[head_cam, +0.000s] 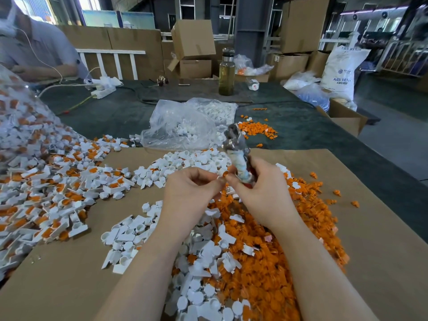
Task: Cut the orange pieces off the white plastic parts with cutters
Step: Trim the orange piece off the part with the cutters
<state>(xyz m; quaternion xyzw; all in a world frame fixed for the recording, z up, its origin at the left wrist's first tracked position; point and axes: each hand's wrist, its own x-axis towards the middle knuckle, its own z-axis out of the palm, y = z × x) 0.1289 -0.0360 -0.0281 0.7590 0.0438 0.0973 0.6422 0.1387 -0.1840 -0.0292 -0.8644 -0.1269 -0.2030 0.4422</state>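
Note:
My right hand [261, 191] grips the cutters [236, 149], whose taped handles sit in the palm while the metal jaws point up and away. My left hand [192, 188] pinches a small plastic part with an orange piece [224, 175] between thumb and fingertips, right against the right hand's thumb. The part is mostly hidden by the fingers. Below my wrists lies a heap of cut orange pieces [273, 258] mixed with white parts [203, 274]. A big pile of white parts with orange pieces attached [46, 193] spreads over the left side.
Brown cardboard [361, 228] covers the near table. A clear plastic bag of white parts [185, 121] lies behind the hands, with a small orange heap [257, 130] beside it. A bottle [226, 75] stands farther back. Another person [34, 49] sits at the far left. Cardboard boxes [194, 42] stand behind.

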